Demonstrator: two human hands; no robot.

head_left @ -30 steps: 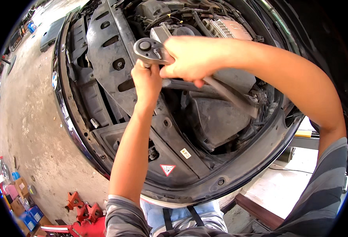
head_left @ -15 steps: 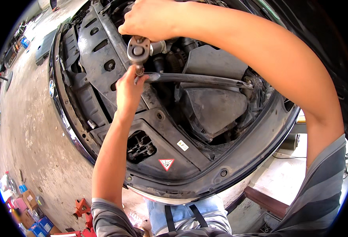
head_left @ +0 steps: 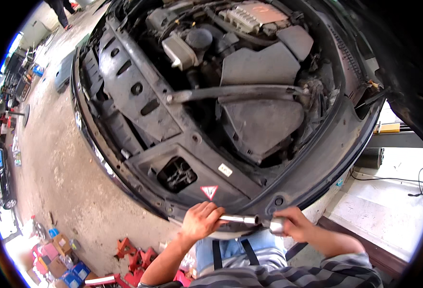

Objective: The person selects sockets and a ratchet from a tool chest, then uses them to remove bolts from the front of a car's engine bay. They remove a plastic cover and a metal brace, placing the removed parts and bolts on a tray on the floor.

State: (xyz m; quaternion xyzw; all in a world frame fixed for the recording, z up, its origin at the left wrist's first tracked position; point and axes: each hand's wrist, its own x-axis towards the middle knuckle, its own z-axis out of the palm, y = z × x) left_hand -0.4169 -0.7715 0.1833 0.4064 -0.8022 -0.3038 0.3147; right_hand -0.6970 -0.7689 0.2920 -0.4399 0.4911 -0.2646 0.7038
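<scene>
Left hand fingers are wrapping tight round the handle of a chrome ratchet wrench; right hand fingers are closing on its head end, where a socket seems to be sitting; both hands are holding the tool level, just off the lower front edge of the car's engine bay, over the person's striped shirt.

Just above the fingers: red warning triangle sticker on the black front panel; further up, a long metal brace bar crossing the bay, one end lying on the slotted crossmember; beyond that, the air box cover and the white reservoir.

Progress, as judged: tool is off the engine, touching no bolt; looks like hands are sorting the socket; can't tell whether the bar end is fastened or loose; any tightening or removal there is not visibly underway.

Left of the fingers: concrete floor, red stands, coloured boxes.
</scene>
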